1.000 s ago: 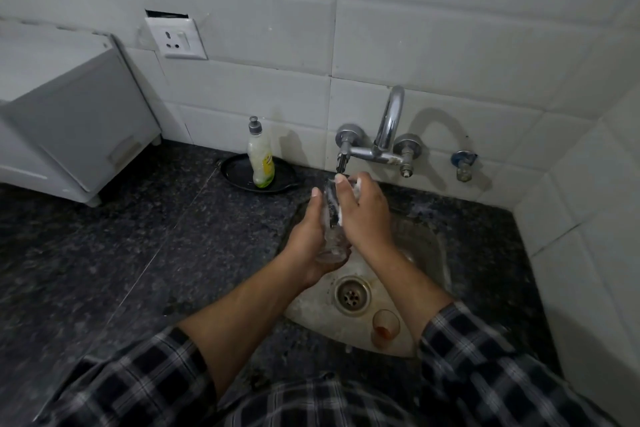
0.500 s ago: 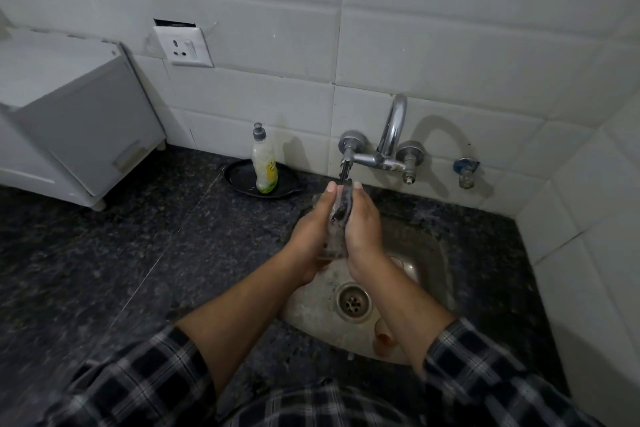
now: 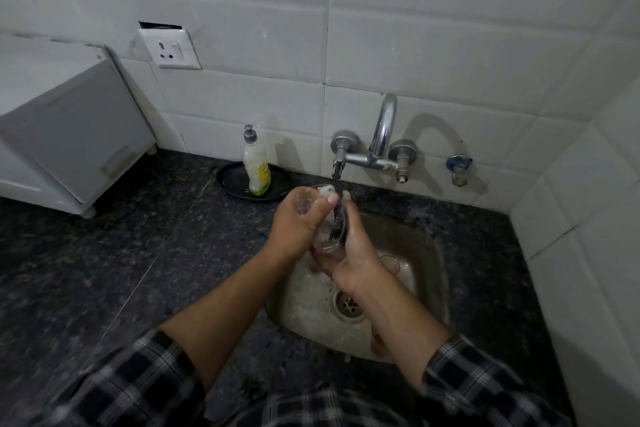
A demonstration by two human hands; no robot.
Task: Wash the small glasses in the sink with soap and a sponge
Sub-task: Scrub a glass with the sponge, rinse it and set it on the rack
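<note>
The tabletop spreads left of the hands, and the sink lies beneath them. The left hand grips the glass between both palms. The right hand pinches a dark sponge against it. The foam looks slippery, so it seems best to hold firm and turn the glass slowly against the sponge. The glass's long axis tilts up and away from the wrists; I cannot tell which end is the mouth.

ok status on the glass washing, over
Left hand grips soapy glass, right hand holds sponge against it. Second glass behind right hand, third glass half hidden under forearm, both in sink. Nothing in the way.
</note>
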